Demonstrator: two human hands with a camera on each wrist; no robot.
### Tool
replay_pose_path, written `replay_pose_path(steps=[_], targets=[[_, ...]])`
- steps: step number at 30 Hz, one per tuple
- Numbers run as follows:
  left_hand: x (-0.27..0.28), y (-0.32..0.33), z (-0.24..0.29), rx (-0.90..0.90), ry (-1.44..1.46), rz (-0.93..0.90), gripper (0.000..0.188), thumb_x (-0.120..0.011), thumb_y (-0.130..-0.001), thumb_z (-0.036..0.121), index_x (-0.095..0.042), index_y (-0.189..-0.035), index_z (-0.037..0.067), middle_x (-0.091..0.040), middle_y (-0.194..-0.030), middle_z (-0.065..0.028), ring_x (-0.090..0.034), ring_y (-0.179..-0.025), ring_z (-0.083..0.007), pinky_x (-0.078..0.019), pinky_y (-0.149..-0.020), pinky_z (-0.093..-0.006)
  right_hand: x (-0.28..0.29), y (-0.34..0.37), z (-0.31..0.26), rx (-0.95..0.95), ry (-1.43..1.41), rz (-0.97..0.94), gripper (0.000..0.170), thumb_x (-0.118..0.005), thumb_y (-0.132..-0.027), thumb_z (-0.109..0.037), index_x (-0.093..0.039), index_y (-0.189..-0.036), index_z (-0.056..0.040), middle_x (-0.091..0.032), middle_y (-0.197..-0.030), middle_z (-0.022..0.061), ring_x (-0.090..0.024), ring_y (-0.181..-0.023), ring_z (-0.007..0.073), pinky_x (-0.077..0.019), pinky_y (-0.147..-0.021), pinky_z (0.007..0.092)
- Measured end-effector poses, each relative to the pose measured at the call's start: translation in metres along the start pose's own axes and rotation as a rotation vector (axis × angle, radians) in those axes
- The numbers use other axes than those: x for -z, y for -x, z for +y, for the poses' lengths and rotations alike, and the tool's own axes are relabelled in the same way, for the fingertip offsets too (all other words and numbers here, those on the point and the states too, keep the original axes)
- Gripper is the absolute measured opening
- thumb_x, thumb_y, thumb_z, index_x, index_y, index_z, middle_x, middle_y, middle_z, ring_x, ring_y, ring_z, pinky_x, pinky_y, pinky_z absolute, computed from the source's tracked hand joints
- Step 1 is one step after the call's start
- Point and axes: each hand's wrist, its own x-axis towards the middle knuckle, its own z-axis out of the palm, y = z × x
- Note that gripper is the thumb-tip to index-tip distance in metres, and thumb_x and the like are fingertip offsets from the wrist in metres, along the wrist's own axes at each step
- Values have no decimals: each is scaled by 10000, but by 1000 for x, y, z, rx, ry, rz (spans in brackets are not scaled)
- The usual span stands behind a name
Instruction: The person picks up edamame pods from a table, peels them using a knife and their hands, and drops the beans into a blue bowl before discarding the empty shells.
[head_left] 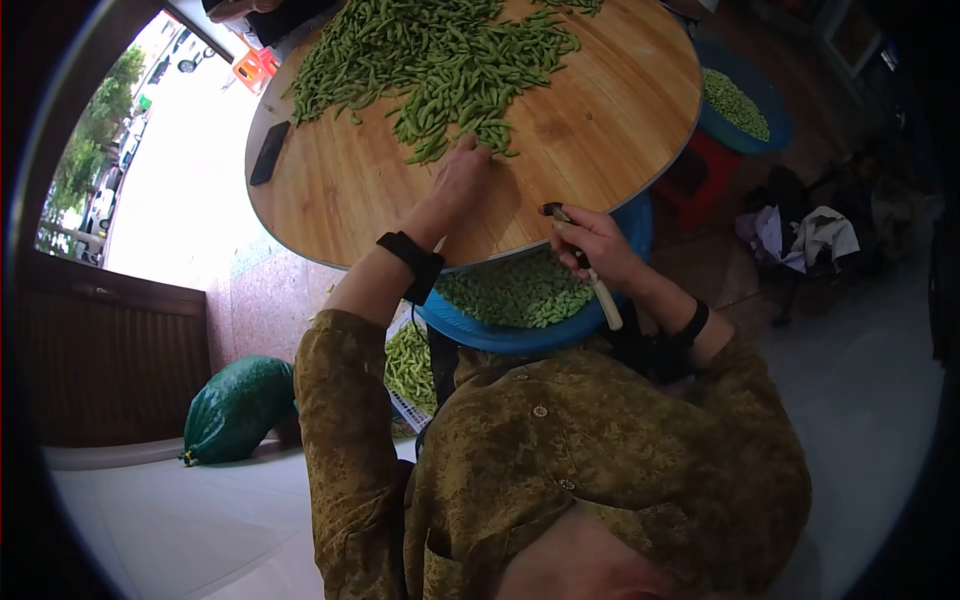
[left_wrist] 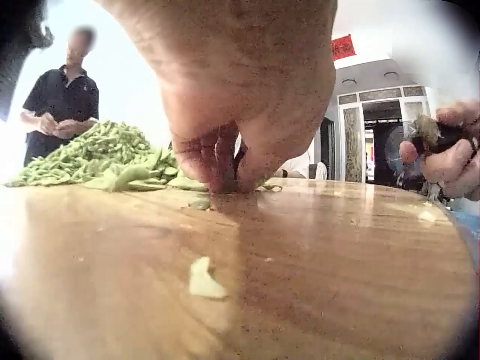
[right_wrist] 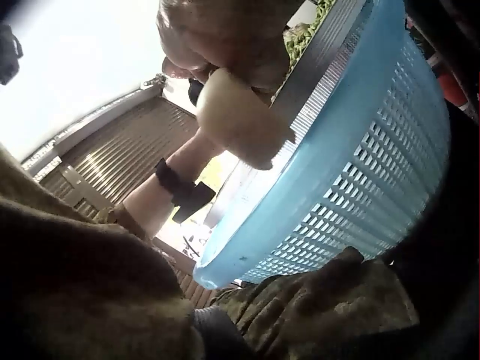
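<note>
Head: the left hand (head_left: 463, 180) is at the near edge of the pods (head_left: 440, 70) on the table (head_left: 600, 120); the right hand (head_left: 598, 245) grips a tool (head_left: 605, 300) near the basket (head_left: 490, 338). Left wrist: digits bunch low; whether they pinch a pod cannot be told. Right wrist: the tool's handle (right_wrist: 240, 124) protrudes; picking pods singly seems best.
</note>
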Motion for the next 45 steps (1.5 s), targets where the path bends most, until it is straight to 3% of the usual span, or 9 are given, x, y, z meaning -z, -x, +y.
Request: replay_pose_path(steps=[3, 5, 6, 8, 11, 23, 33, 38, 45], targets=[[6, 10, 2, -115, -13, 204, 183, -583, -776, 85, -601, -940, 7, -556, -862, -159, -588, -834, -336, -477, -704, -412, -1, -2, -5, 26, -107, 22, 258, -453, -936, -118, -499, -1171, -23, -509, -727, 30, -460, -536, 70, -359, -396, 206], [16, 21, 13, 222, 674, -30, 155, -587, -838, 121, -603, -939, 4, -574, -760, -82, -590, -709, -214, -474, -597, -330, -2, -1, -5, 25, -151, 20, 302, -447, -936, -104, -479, -1226, -23, -513, -743, 31, -466, -549, 71, -360, -398, 204], [30, 28, 27, 215, 673, -37, 155, -587, -838, 121, -603, -939, 4, -574, -760, -82, -590, -709, -214, -474, -597, -330, -4, -1, -5, 44, -169, -35, 310, -436, -953, -111, -460, -1251, -30, -517, -775, 34, -461, -553, 67, -364, -408, 194], [63, 43, 61, 475, 1239, -272, 153, -534, -924, 163, -570, -923, 15, -558, -726, -7, -542, -629, -98, -414, -496, -227, -6, -4, -6, 70, -188, -87, 317, -425, -970, -118, -442, -1276, -36, -521, -807, 38, -457, -557, 62, -368, -419, 184], [64, 58, 76, 474, 1416, -271, 133, -545, -919, 156, -577, -944, 29, -562, -714, -15, -529, -582, -87, -386, -454, -212, -12, -4, -6, 26, -223, -201, 229, -430, -976, -129, -467, -1181, -34, -514, -809, 43, -447, -552, 63, -365, -419, 180], [62, 72, 75, 364, 1369, -182, 162, -541, -929, 142, -580, -1006, 5, -556, -715, -10, -496, -538, -75, -363, -450, -212, -23, 3, -17, 45, -234, -298, 278, -389, -990, -141, -416, -1242, -26, -467, -797, 46, -409, -543, 69, -363, -422, 181], [63, 75, 86, 307, 1198, -77, 179, -541, -931, 128, -580, -1046, -2, -557, -735, -10, -505, -573, -72, -376, -485, -207, -28, 11, -23, 92, -154, -227, 234, -440, -974, -150, -498, -1169, -34, -490, -751, 4, -417, -519, 36, -353, -412, 174], [57, 75, 81, 394, 1679, -140, 174, -543, -921, 102, -598, -1058, 10, -558, -731, -6, -481, -571, -71, -364, -503, -211, -22, 7, -21, 83, -111, -200, 268, -458, -965, -136, -505, -1205, -27, -498, -735, 4, -416, -494, 37, -346, -396, 175], [56, 76, 79, 333, 1744, -154, 175, -538, -930, 122, -584, -1055, 8, -555, -722, -22, -468, -556, -81, -350, -469, -214, -24, 12, -35, 2, -294, -298, 181, -440, -966, -124, -512, -1102, -29, -496, -761, 23, -416, -504, 46, -335, -381, 169]])
